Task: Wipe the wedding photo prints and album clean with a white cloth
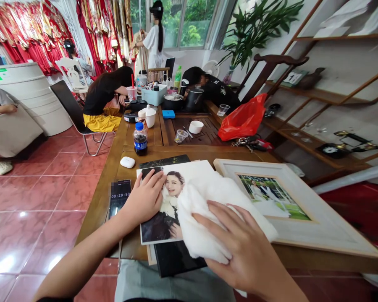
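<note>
My left hand (148, 196) lies on the left part of a photo print (159, 228) of a smiling person, its fingers stretched out. My right hand (239, 241) grips a bunched white cloth (197, 197), which rests over the right side of the print and hides it there. Beneath the print, a black panel (179, 258) sticks out toward me, and a dark patterned one (166, 160) shows at the far edge. To the right lies a light-framed wedding photo (267, 197), partly covered by the cloth.
A phone (119, 195) showing a timer lies left of the print, near a white earbud case (127, 162) and a blue-capped bottle (140, 140). Farther back are a white bowl (195, 126), a red plastic bag (244, 117) and keys (248, 142). Two people lean on the table's far end.
</note>
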Available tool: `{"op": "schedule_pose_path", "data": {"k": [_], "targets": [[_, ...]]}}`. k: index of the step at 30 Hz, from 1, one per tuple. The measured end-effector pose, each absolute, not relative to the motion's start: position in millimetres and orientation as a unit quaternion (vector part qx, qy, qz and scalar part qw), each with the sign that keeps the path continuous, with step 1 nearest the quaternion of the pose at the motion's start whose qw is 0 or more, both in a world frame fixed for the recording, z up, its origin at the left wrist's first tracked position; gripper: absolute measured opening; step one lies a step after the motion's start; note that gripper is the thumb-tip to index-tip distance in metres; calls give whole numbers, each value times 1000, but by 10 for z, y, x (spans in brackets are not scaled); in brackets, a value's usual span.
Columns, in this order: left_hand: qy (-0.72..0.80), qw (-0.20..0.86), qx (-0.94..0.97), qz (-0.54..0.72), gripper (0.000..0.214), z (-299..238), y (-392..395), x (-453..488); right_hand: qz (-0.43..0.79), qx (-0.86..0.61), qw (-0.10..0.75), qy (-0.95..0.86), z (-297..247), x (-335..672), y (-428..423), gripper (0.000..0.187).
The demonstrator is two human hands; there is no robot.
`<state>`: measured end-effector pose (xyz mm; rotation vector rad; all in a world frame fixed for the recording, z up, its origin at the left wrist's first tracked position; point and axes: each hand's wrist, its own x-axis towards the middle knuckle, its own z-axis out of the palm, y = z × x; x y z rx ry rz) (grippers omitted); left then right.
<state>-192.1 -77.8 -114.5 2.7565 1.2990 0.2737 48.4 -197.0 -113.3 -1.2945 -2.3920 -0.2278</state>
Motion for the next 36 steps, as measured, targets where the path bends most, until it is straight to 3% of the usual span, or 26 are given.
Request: {"op": "schedule_pose_path", "data": {"k": [9, 22, 28, 32, 36], "targets": [[416, 50, 906, 62, 50, -1134, -738, -1964, -6, -349, 163, -923, -1127, 6, -2061, 79], [419, 38, 902, 99, 51, -1145, -771, -1935, -122, -485, 181, -847, -1154, 661, -2058, 59], [425, 39, 900, 91, 50, -1149, -768, -1933, -94, -453, 211, -861, -1111, 307, -1970, 62], [426, 41, 899, 93, 48, -1157, -762, -1935, -44, -434, 191, -879, -1107, 175, -1914, 69], [424, 38, 900, 93, 50, -1156, -763, -1937, -46, -464, 189, -864, -1126, 353, -1884, 65]]}}
